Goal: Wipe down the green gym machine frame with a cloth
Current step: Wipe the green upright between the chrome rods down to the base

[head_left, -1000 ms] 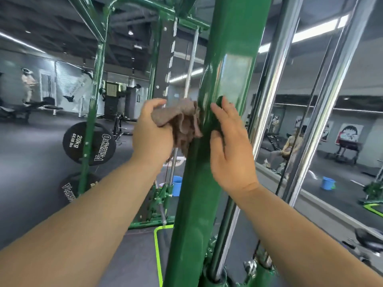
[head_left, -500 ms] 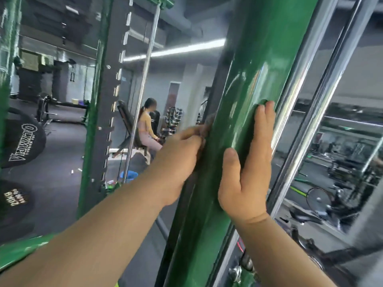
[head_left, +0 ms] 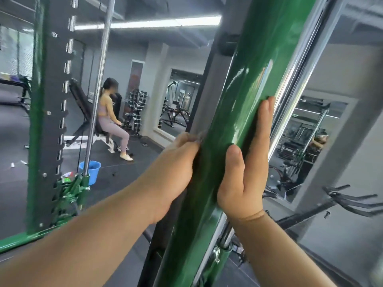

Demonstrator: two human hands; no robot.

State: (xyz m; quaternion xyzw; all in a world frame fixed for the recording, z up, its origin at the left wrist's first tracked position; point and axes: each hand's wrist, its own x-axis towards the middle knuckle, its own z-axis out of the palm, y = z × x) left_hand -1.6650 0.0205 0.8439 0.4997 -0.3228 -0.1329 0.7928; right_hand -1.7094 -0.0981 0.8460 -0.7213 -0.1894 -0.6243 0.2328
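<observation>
A glossy green frame post (head_left: 238, 112) slants from the bottom centre up to the top right. My left hand (head_left: 176, 162) is on the post's left side, with its fingers curled round the far edge. Only a grey-brown sliver of the cloth (head_left: 200, 135) shows at its fingertips; the post hides the rest. My right hand (head_left: 246, 162) lies against the post's right edge, fingers straight and pointing up, thumb on the front face.
Chrome guide rods (head_left: 290, 79) run close along the post's right side. At the left stands a second green upright (head_left: 35, 121) beside a black slotted column, with a blue bucket (head_left: 91, 168) on the floor behind it. A person (head_left: 109, 121) sits on a bench further back.
My left hand has carried the cloth round to the post's far left side, so it is now almost out of sight. My right hand has shifted to the right edge. The view has swung left.
</observation>
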